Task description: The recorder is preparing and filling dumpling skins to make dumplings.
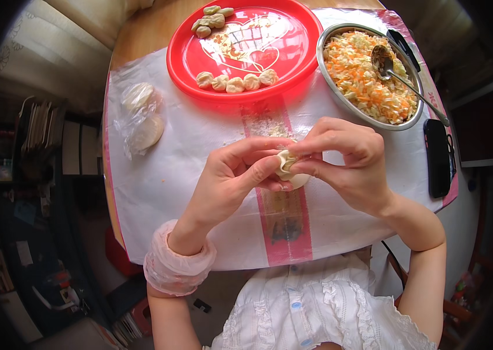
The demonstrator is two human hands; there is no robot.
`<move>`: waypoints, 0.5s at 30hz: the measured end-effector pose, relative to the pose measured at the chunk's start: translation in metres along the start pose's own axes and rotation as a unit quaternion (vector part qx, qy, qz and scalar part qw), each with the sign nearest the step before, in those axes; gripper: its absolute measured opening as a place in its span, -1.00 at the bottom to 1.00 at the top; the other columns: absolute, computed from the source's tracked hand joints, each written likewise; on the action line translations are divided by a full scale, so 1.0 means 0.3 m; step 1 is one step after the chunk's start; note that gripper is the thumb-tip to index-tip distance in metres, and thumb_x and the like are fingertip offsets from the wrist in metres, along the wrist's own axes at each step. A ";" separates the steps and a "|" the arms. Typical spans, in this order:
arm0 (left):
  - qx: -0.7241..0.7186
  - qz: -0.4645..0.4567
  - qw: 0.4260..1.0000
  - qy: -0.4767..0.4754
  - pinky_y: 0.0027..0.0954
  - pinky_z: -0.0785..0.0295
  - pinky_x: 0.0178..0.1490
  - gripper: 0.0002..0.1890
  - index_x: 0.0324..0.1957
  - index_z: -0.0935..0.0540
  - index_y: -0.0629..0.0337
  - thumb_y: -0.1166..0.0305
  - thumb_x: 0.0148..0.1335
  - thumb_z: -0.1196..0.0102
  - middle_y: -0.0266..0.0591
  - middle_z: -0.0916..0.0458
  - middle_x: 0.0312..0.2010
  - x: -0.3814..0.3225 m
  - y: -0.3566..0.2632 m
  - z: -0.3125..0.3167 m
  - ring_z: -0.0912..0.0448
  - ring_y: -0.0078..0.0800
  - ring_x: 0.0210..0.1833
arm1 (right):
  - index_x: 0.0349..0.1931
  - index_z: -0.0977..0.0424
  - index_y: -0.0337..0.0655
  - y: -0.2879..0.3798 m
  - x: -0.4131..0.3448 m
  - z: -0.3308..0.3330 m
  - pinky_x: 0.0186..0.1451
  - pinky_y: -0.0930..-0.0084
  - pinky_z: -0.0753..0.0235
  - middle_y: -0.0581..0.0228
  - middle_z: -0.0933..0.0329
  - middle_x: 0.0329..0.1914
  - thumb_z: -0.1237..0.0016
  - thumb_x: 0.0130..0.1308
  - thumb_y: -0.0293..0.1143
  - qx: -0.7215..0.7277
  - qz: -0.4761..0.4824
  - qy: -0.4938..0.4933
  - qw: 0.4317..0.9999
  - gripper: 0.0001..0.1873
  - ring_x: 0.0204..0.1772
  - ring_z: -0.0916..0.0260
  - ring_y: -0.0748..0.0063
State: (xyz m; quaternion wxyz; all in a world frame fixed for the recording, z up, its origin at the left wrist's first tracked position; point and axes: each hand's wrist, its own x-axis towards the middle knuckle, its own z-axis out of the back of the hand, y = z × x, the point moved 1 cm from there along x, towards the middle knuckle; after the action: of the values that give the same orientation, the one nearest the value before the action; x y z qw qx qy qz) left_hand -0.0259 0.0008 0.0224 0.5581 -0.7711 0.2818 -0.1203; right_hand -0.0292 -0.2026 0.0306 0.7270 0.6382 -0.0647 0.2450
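A dumpling wrapper [287,165] of pale dough, its edge gathered into pleats, is between my two hands over the table. My left hand [240,168] cups it from the left, thumb along its side. From the right, the thumb and fingertips of my right hand [345,159] pinch the pleated edge. The fingers hide much of the dough, and I cannot tell what is inside. Beyond my hands lies a scatter of white flour [268,126] on the sheet.
A red tray [178,78] holds several dumplings [234,84]. Right of it, a metal bowl [326,65] contains shredded vegetable filling [360,74] and a spoon [382,61]. A plastic bag [139,118] of round wrappers lies left; a smartphone [438,157] lies right. A white plastic sheet [176,175] covers the table.
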 end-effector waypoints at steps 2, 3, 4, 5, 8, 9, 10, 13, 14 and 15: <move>0.008 0.008 1.000 -0.014 -0.48 -0.61 -0.10 -0.67 0.12 -0.47 0.33 0.41 0.37 -0.02 -0.07 -0.63 -0.12 0.001 -0.004 -0.004 -0.64 -0.43 -0.14 | -0.27 -0.63 -0.28 0.000 -0.001 -0.001 -0.36 0.64 -0.46 0.25 -0.56 -0.42 -0.23 0.04 -0.60 -0.020 0.020 0.005 1.000 -0.80 -0.42 -0.48 0.56; 0.007 0.008 1.000 -0.015 -0.48 -0.61 -0.10 -0.67 0.12 -0.47 0.33 0.41 0.37 -0.02 -0.07 -0.63 -0.12 0.002 -0.007 -0.002 -0.64 -0.43 -0.14 | -0.27 -0.63 -0.28 -0.001 -0.001 -0.001 -0.36 0.64 -0.46 0.25 -0.56 -0.42 -0.23 0.04 -0.60 -0.019 0.020 0.005 1.000 -0.80 -0.42 -0.48 0.56; 0.008 0.011 1.000 -0.004 -0.46 -0.61 -0.09 -0.66 0.13 -0.45 0.33 0.41 0.38 -0.01 -0.06 -0.62 -0.11 0.001 -0.009 0.000 -0.63 -0.42 -0.12 | -0.29 -0.63 -0.29 -0.002 -0.001 -0.001 -0.36 0.64 -0.46 0.26 -0.56 -0.42 -0.23 0.04 -0.60 -0.013 0.017 0.004 1.000 -0.82 -0.41 -0.48 0.56; 0.008 0.015 1.000 0.006 -0.45 -0.61 -0.08 -0.66 0.14 -0.43 0.33 0.41 0.38 -0.01 -0.05 -0.61 -0.10 0.001 -0.011 0.001 -0.62 -0.42 -0.09 | -0.31 -0.63 -0.30 -0.003 -0.002 -0.001 -0.36 0.65 -0.46 0.26 -0.56 -0.43 -0.23 0.04 -0.61 -0.007 0.015 0.002 1.000 -0.83 -0.41 -0.48 0.56; -0.023 -0.006 1.000 0.003 -0.42 -0.61 -0.04 -0.64 0.17 -0.37 0.30 0.40 0.39 0.01 -0.03 -0.59 -0.05 0.004 -0.009 -0.013 -0.61 -0.41 -0.05 | -0.33 -0.63 -0.32 -0.009 -0.008 -0.002 -0.33 0.65 -0.46 0.26 -0.57 -0.41 -0.22 0.04 -0.62 0.010 -0.017 -0.015 1.000 -0.85 -0.38 -0.48 0.57; -0.023 -0.007 1.000 0.003 -0.42 -0.61 -0.04 -0.64 0.17 -0.37 0.30 0.40 0.39 0.01 -0.03 -0.59 -0.05 0.005 -0.007 -0.010 -0.61 -0.41 -0.05 | -0.33 -0.63 -0.32 -0.010 -0.007 -0.002 -0.33 0.65 -0.46 0.26 -0.57 -0.41 -0.22 0.04 -0.62 0.009 -0.016 -0.015 1.000 -0.85 -0.38 -0.48 0.57; -0.047 -0.005 0.999 0.010 -0.42 -0.60 -0.02 -0.63 0.18 -0.35 0.30 0.40 0.39 0.01 -0.03 -0.58 -0.04 0.006 -0.002 -0.006 -0.60 -0.40 -0.04 | -0.33 -0.62 -0.33 -0.013 -0.005 0.000 -0.30 0.65 -0.46 0.25 -0.57 -0.41 -0.21 0.05 -0.63 0.026 -0.028 -0.022 0.999 -0.86 -0.37 -0.48 0.58; -0.088 -0.002 0.996 0.001 -0.44 -0.59 -0.03 -0.61 0.21 -0.31 0.28 0.39 0.40 0.03 -0.05 -0.58 -0.05 0.011 0.003 -0.022 -0.62 -0.42 -0.08 | -0.33 -0.62 -0.35 -0.024 -0.004 0.001 -0.27 0.66 -0.46 0.25 -0.58 -0.39 -0.21 0.06 -0.64 0.055 -0.051 -0.033 0.997 -0.86 -0.34 -0.47 0.59; -0.103 0.001 0.995 -0.017 -0.47 -0.59 -0.06 -0.61 0.22 -0.30 0.27 0.39 0.41 0.05 -0.06 -0.59 -0.08 0.014 0.005 -0.026 -0.64 -0.43 -0.14 | -0.33 -0.61 -0.35 -0.028 -0.003 0.002 -0.27 0.66 -0.45 0.24 -0.58 -0.38 -0.20 0.06 -0.64 0.070 -0.063 -0.035 0.995 -0.86 -0.33 -0.47 0.60; -0.103 0.000 0.994 -0.018 -0.47 -0.59 -0.06 -0.61 0.22 -0.30 0.27 0.39 0.41 0.05 -0.06 -0.59 -0.08 0.013 0.009 -0.021 -0.64 -0.43 -0.14 | -0.33 -0.61 -0.35 -0.026 -0.003 0.001 -0.27 0.66 -0.45 0.24 -0.58 -0.38 -0.20 0.06 -0.64 0.070 -0.063 -0.034 0.995 -0.86 -0.33 -0.47 0.60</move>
State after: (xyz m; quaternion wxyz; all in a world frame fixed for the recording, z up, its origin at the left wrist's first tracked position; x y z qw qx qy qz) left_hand -0.0266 -0.0069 0.0215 0.4804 -0.8266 0.2830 -0.0769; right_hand -0.0264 -0.2035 0.0232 0.6916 0.6986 -0.0320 0.1806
